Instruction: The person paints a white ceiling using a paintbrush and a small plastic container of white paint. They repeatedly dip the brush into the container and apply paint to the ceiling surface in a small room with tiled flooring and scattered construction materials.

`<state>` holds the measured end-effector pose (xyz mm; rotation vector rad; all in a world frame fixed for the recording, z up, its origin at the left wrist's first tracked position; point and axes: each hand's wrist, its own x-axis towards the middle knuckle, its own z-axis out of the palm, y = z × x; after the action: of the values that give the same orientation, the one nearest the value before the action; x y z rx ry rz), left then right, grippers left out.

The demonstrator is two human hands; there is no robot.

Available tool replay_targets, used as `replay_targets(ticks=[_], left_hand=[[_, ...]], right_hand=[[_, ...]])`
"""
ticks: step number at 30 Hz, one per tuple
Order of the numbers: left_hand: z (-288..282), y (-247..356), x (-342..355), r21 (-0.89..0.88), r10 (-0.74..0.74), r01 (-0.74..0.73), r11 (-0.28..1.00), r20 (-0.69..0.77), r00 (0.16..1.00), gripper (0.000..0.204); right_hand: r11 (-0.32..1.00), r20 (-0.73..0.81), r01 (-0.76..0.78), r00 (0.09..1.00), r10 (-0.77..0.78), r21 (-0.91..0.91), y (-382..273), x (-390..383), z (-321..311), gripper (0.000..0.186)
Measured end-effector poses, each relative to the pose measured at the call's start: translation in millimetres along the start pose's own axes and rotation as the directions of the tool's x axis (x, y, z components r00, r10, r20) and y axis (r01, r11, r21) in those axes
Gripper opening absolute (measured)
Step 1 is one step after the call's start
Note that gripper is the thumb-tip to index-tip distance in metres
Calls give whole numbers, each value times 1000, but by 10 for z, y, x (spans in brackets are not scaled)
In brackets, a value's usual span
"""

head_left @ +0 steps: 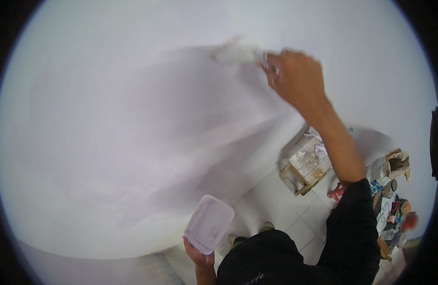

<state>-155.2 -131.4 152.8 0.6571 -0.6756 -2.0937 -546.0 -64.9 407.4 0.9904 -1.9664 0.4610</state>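
A pale wall (95,123) before me; low down, the left hand (195,252) grips a tray (210,222). Rightward and higher, a blurred white tool (238,53) is up at the wall, the right hand's (298,78) fingers closed around it. A stroke seems underway; continuing likely calls for even pressure.

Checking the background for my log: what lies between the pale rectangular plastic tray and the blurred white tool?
In the head view, only the shadow-streaked white wall shows between the tray and the tool; no object appears there.

Black shirt (264,254) (small pale marking (257,279))
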Motion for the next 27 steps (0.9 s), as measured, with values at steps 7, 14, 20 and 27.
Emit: replay_targets(ticks=[7,14,20,27], left_hand=[[1,31,24,17,-2,1,1000,35,999,57],[22,59,24,42,-27,25,999,50,998,58],[107,106,-32,112,-17,10,994,66,998,58],[236,151,-58,132,-57,56,990,8,998,58]], right_hand=[[998,-89,-55,994,55,6,-268,-6,159,22],[974,138,-87,989,58,210,-415,-1423,1046,28],[969,456,-187,885,97,158,-446,-2601,1663,25],[962,710,-256,695,112,99,-332,-2992,2072,17]])
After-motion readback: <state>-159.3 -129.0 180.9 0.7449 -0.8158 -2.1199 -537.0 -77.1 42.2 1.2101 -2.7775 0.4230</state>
